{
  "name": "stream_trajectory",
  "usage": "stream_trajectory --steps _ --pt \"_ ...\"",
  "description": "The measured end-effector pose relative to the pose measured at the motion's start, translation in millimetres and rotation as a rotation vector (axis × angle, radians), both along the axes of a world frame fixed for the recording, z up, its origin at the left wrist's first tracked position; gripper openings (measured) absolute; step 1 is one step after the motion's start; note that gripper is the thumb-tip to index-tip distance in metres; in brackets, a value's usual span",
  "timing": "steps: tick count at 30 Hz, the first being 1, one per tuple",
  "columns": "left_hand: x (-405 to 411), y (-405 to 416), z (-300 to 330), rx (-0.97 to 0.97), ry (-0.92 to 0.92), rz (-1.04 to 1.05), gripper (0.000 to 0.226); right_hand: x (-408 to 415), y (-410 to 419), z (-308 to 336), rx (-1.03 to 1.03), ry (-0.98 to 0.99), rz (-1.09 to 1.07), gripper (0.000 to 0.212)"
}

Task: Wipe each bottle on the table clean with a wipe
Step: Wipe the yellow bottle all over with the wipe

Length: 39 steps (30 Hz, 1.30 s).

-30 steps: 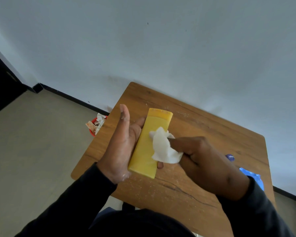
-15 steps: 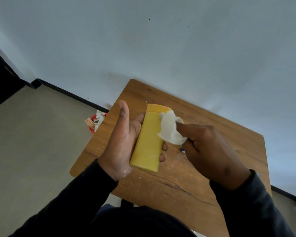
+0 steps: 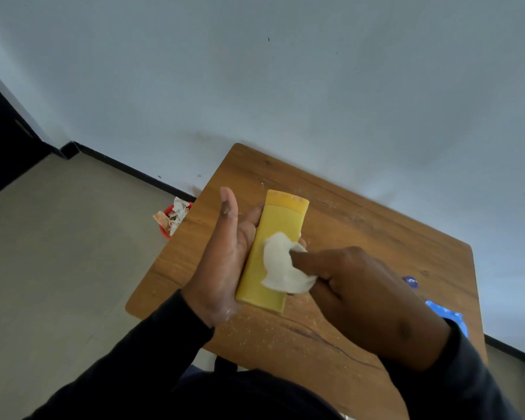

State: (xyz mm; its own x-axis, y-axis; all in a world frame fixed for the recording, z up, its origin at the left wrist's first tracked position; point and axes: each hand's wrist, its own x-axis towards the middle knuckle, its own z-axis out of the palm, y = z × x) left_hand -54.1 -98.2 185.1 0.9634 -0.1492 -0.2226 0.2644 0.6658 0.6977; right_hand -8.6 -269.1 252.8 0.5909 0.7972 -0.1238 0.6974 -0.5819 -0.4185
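Above the near half of the wooden table [image 3: 361,225] I have the yellow bottle [image 3: 273,250] lying along my left hand [image 3: 225,262], cap end pointing away from me, its back cradled in my palm with my thumb standing straight up beside it and my fingertips just showing round the far edge. My right hand [image 3: 364,295] has its fingers curled onto the white wipe [image 3: 281,269], index finger pressing the bunched tissue against the bottle's flat front face, about midway down. I judge the bottle light and stiff (a flat-sided plastic thing, likely smooth and a bit slippery under a damp wipe), so the broad faces want support from behind while I rub, and the narrow sides are the better place to take hold of it when I turn it over. The wipe is soft and limp and will only scrub where a finger backs it. There is pale dust on the tabletop and on my left palm, so a cleaned face could pick it up again if I set it down there
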Motion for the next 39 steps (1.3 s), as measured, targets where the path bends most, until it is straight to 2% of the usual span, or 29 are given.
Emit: stream_trajectory --steps 5,10,13,15,19,21,24,28,32,36,39 --pt "-0.6 -5.3 3.5 0.027 -0.023 -0.001 0.092 15.2 0.4 -5.3 0.091 -0.239 -0.163 0.028" --pt "-3.9 -10.1 4.7 0.088 0.029 0.042 0.089 -4.7 6.8 -4.9 0.037 -0.041 0.004 0.019" --pt "-4.0 -13.6 3.6 0.128 -0.006 0.036 0.087 5.3 8.6 -10.4 0.072 -0.171 -0.096 0.030" --pt "-5.0 -14.7 4.1 0.135 -0.033 0.023 0.084 12.1 3.3 -10.6 0.102 -0.229 -0.148 0.028" --pt "-9.4 -18.9 3.1 0.200 -0.010 0.002 0.076 3.7 3.2 -8.0 0.053 -0.084 -0.046 0.031" --pt "-9.5 -20.5 3.9 0.212 0.002 -0.007 0.073 7.5 6.6 -12.2 0.073 -0.124 -0.078 0.030" --pt "-8.9 -21.5 4.1 0.200 0.019 0.013 0.077 14.5 7.3 -16.4 0.138 -0.202 -0.142 0.026" --pt "-8.2 -15.5 3.9 0.179 0.045 0.018 0.086 3.7 7.8 -17.6 0.122 -0.055 -0.017 0.020" --pt "-3.3 -6.5 4.2 0.067 0.008 -0.055 0.094 22.3 -3.5 -22.8 0.207 -0.142 -0.152 0.021" --pt "-2.2 -0.8 1.7 0.023 -0.009 -0.095 0.101 17.4 -6.9 -17.1 0.204 -0.004 0.014 0.022" --pt "-0.7 1.0 1.6 0.014 -0.018 -0.098 0.101 23.8 -10.8 -21.0 0.242 -0.051 -0.093 0.017"
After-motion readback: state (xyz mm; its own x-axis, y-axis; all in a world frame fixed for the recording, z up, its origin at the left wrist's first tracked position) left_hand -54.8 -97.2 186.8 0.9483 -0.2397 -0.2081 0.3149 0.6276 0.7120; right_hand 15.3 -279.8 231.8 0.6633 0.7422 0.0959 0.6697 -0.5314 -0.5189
